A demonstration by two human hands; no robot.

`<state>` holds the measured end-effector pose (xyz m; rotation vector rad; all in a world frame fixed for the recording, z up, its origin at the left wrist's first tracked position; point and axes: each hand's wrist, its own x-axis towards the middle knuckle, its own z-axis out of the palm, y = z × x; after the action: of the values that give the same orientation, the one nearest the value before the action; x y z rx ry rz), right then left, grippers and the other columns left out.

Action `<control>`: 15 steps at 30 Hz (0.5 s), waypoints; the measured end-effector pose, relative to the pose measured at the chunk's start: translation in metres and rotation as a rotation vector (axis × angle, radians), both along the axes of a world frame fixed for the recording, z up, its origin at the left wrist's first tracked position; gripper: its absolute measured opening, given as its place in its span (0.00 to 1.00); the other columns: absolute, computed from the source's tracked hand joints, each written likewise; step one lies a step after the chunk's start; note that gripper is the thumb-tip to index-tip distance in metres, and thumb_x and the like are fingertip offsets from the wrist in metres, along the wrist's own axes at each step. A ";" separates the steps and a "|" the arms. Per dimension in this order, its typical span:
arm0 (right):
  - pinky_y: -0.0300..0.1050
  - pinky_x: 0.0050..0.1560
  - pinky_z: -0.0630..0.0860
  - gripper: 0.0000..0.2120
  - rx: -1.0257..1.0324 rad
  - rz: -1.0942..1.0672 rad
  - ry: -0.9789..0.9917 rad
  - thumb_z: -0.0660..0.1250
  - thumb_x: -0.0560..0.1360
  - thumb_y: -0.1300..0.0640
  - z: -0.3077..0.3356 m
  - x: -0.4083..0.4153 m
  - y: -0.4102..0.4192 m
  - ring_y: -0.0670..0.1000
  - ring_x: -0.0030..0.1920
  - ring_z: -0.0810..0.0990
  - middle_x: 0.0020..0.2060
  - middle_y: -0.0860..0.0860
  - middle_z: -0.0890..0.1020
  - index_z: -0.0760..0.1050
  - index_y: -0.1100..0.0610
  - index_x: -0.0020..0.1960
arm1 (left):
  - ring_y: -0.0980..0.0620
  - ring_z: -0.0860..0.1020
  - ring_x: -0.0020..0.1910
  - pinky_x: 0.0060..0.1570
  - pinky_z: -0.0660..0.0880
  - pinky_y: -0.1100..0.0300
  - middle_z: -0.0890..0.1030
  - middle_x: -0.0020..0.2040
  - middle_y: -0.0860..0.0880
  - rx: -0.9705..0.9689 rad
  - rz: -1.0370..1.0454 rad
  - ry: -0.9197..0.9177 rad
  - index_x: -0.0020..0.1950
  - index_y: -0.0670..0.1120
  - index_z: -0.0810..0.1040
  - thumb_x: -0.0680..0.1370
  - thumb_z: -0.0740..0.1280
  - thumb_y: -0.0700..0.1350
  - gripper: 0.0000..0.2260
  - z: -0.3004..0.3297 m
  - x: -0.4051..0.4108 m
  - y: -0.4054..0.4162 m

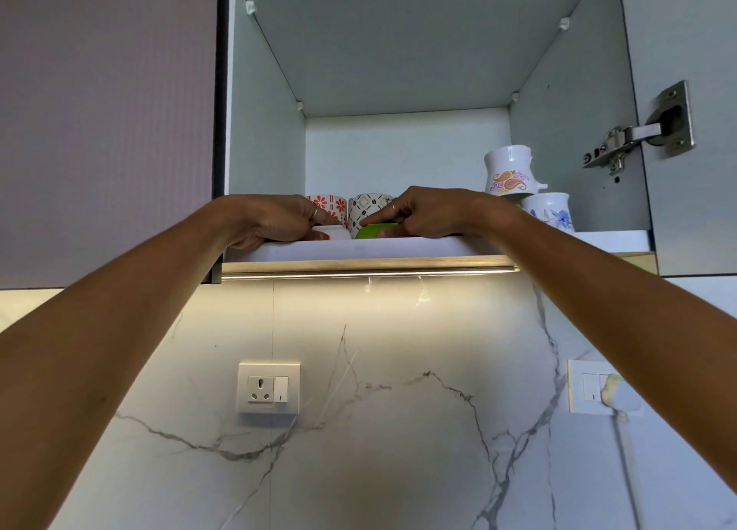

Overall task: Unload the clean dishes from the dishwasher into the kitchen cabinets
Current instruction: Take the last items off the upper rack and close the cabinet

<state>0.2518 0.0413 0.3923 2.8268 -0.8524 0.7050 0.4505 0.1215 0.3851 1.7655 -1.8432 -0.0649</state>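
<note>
Both arms reach up to the lower shelf (pixel 614 239) of an open wall cabinet. My left hand (pixel 275 220) curls its fingers on a small white cup (pixel 333 233) at the shelf's front. My right hand (pixel 422 212) grips a green cup (pixel 375 231) right beside it. Behind them stand a cup with red flowers (pixel 331 206) and a cup with a black pattern (pixel 369 208). The shelf edge hides the lower parts of the white and green cups.
At the shelf's right, a paisley mug (pixel 508 170) is stacked upside down on a blue-flowered mug (pixel 552 212). The open door with its hinge (pixel 638 130) hangs at the right. A closed cabinet door (pixel 107 122) is left. Sockets (pixel 268 388) sit on the marble wall below.
</note>
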 end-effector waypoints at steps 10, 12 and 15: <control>0.40 0.66 0.66 0.21 0.009 0.070 -0.178 0.67 0.76 0.50 -0.010 -0.001 0.002 0.48 0.65 0.73 0.66 0.48 0.75 0.73 0.50 0.67 | 0.53 0.71 0.63 0.63 0.67 0.62 0.73 0.66 0.51 -0.154 -0.068 0.075 0.71 0.48 0.70 0.79 0.64 0.38 0.20 -0.009 0.000 0.005; 0.39 0.61 0.68 0.18 -0.115 0.044 -0.296 0.66 0.76 0.50 -0.017 -0.003 0.003 0.50 0.64 0.74 0.64 0.51 0.76 0.74 0.52 0.65 | 0.56 0.71 0.60 0.59 0.66 0.65 0.74 0.66 0.50 -0.289 -0.126 0.131 0.70 0.45 0.70 0.78 0.65 0.36 0.20 -0.016 0.000 0.007; 0.46 0.55 0.72 0.14 -0.423 -0.103 -0.423 0.60 0.79 0.52 -0.026 -0.002 0.008 0.55 0.58 0.76 0.59 0.55 0.79 0.76 0.55 0.61 | 0.55 0.74 0.56 0.57 0.68 0.66 0.78 0.62 0.47 -0.586 -0.042 0.047 0.65 0.44 0.75 0.79 0.64 0.37 0.15 -0.027 -0.004 0.007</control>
<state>0.2501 0.0495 0.3658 2.2778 -0.7762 1.3170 0.4463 0.1287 0.3585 1.3024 -1.6439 0.3770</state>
